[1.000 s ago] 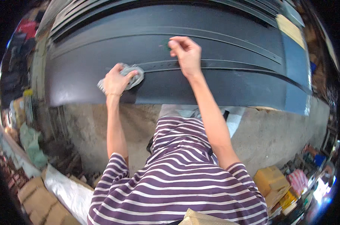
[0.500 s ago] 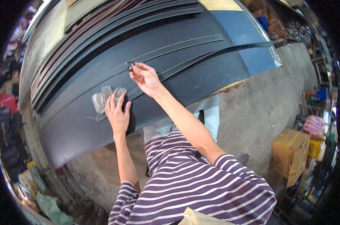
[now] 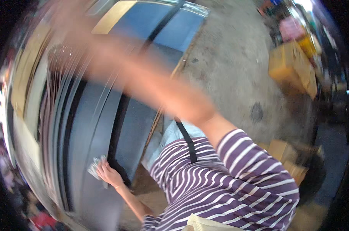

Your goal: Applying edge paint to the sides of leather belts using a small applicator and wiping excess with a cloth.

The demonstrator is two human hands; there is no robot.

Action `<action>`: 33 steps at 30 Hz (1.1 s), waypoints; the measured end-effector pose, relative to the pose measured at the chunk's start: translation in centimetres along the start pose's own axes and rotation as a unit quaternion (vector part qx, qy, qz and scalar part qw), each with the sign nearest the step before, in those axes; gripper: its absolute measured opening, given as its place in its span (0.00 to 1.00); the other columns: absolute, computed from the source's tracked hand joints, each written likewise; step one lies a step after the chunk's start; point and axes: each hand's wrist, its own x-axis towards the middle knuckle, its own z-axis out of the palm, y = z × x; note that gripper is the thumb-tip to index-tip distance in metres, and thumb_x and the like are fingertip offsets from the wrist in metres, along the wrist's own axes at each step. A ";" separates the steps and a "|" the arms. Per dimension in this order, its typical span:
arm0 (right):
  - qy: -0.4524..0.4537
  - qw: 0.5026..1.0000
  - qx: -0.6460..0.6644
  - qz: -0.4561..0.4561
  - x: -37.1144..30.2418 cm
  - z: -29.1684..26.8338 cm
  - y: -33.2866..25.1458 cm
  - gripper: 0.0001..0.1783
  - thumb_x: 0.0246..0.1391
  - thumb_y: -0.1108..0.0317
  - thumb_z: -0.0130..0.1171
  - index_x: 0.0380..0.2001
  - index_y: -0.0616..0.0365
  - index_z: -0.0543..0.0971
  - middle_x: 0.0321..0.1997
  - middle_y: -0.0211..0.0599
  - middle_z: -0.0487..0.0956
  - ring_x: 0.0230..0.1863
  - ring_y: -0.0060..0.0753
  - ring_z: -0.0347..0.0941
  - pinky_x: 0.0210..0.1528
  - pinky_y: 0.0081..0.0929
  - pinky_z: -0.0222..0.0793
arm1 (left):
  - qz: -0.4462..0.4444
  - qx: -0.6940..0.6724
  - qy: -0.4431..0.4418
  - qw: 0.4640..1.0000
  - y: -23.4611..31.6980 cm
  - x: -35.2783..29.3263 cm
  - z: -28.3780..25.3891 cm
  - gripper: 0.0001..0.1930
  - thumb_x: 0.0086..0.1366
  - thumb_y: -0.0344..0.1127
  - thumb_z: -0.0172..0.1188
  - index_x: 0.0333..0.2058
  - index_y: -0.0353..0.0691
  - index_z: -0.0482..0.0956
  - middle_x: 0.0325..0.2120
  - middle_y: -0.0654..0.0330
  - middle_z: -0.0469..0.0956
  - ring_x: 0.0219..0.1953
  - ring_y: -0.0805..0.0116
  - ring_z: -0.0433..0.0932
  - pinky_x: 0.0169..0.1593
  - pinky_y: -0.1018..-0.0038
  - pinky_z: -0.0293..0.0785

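Note:
My left hand (image 3: 110,175) is low on the dark work surface (image 3: 91,208), its fingers curled over a crumpled grey cloth (image 3: 93,168). The cloth sticks out past the fingertips. My right arm stretches far across the surface to the upper left, and the right hand (image 3: 68,25) at its end is smeared by motion. Its fingers and anything in them cannot be made out. Long dark strips lie lengthwise on the surface, one black strip (image 3: 118,119) passing close to my left hand.
Layered dark strips (image 3: 61,146) run along the surface's far side. Blue sheeting (image 3: 141,19) covers its upper end, crossed by a black band (image 3: 165,23). On the concrete floor (image 3: 228,54) to the right stands a cardboard box (image 3: 290,63), with smaller boxes (image 3: 282,150) lower down.
The view has swung round to the right. My right hand, which held a small dark ring-shaped piece, has reached far out to the upper left. The left hand stays on the cloth.

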 end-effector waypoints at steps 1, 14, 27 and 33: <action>-0.159 0.979 0.021 -0.125 0.3 7.5 -0.4 0.17 0.65 0.58 0.47 0.47 0.59 0.75 0.38 0.37 0.78 0.38 0.29 0.75 0.41 0.30 0.72 | -0.001 -0.005 -0.006 1.000 0.5 1.0 0.4 0.12 0.70 0.34 0.53 0.45 0.36 0.83 0.41 0.49 0.79 0.45 0.46 0.74 0.51 0.55 0.69; -0.097 0.988 0.003 -0.119 14.2 -21.5 5.8 0.14 0.58 0.73 0.64 0.46 0.69 0.79 0.36 0.42 0.83 0.33 0.28 0.81 0.38 0.23 0.79 | -0.107 0.198 -0.053 0.973 -15.5 -2.9 -9.2 0.18 0.62 0.45 0.67 0.38 0.33 0.79 0.33 0.51 0.77 0.42 0.48 0.75 0.44 0.52 0.71; -0.033 0.962 0.269 -0.023 12.6 -27.4 16.4 0.18 0.58 0.77 0.64 0.21 0.54 0.66 0.31 0.41 0.81 0.28 0.26 0.77 0.28 0.19 0.73 | -0.240 -0.021 0.423 0.873 2.1 12.1 -12.0 0.17 0.66 0.30 0.60 0.52 0.34 0.74 0.53 0.50 0.75 0.54 0.52 0.76 0.55 0.59 0.76; 0.105 0.954 0.281 0.016 11.4 -29.2 16.4 0.14 0.60 0.76 0.62 0.49 0.66 0.77 0.41 0.40 0.81 0.36 0.26 0.78 0.37 0.16 0.76 | -0.242 -0.105 -0.214 0.940 25.9 16.4 -5.5 0.04 0.61 0.24 0.56 0.32 0.32 0.80 0.26 0.56 0.77 0.26 0.61 0.75 0.35 0.67 0.77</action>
